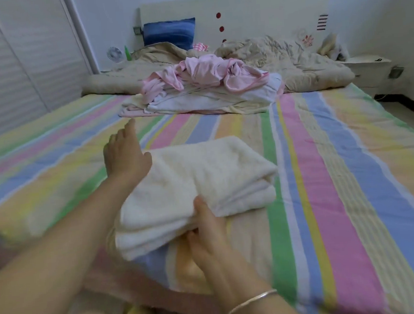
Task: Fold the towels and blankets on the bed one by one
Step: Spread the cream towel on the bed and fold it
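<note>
Around the folded cream towel [193, 182], the striped sheet [326, 172] lies free toward 3 o'clock as far as its right edge, and toward 9 o'clock beyond the left hand [126, 155]. At 12 o'clock a free strip ends at the heap of pink and white laundry [208, 87]. Behind it the beige quilt [292, 61] spans the full width. The right hand [207, 236] grips the towel's 6 o'clock edge.
</note>
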`<action>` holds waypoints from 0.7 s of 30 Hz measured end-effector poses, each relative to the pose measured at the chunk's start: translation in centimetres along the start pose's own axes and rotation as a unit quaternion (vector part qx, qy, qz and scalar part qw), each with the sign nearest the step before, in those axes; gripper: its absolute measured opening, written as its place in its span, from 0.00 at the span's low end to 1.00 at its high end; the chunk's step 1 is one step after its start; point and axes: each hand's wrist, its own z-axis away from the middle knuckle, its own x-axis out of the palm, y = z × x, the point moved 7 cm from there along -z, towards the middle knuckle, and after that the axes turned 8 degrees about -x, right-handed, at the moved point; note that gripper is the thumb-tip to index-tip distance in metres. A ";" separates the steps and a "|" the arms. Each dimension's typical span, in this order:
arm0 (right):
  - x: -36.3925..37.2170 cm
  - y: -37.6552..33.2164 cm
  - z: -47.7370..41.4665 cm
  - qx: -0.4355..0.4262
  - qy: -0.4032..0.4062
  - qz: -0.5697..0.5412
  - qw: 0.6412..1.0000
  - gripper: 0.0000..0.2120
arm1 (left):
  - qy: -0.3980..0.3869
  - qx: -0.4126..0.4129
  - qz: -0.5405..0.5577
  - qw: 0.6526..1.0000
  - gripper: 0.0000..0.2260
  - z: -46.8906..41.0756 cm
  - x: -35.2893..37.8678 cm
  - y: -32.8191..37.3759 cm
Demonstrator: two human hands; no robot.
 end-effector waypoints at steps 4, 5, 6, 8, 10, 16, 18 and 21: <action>-0.7 1.8 -0.2 0.017 0.020 0.043 0.999 0.59 | -0.094 -0.204 0.069 0.972 0.49 4.4 3.6 -11.5; -0.9 1.2 0.5 0.019 0.020 0.062 0.998 0.57 | -0.130 -0.253 0.113 0.952 0.52 5.7 4.8 -13.4; -1.1 0.5 1.4 0.007 0.032 0.097 0.995 0.56 | -0.163 -0.300 0.181 0.922 0.54 6.9 6.1 -14.9; -2.3 -2.4 2.8 -0.108 0.079 0.222 0.966 0.51 | -0.203 -0.355 0.313 0.857 0.57 8.2 7.7 -15.9; -1.9 -6.6 5.2 -0.280 0.124 0.375 0.875 0.45 | -0.253 -0.355 0.383 0.814 0.58 8.5 8.6 -15.1; 5.0 -8.3 3.2 -0.477 -0.057 0.754 0.448 0.30 | -0.371 -0.354 0.357 0.781 0.42 10.0 8.1 -13.6; 4.7 -7.4 0.5 -0.367 -0.111 0.850 0.361 0.35 | -0.388 -0.356 0.338 0.780 0.35 10.3 7.8 -13.4; 3.8 -7.5 -1.2 -0.273 -0.149 0.876 0.368 0.36 | -0.397 -0.362 0.356 0.765 0.35 10.9 7.6 -12.5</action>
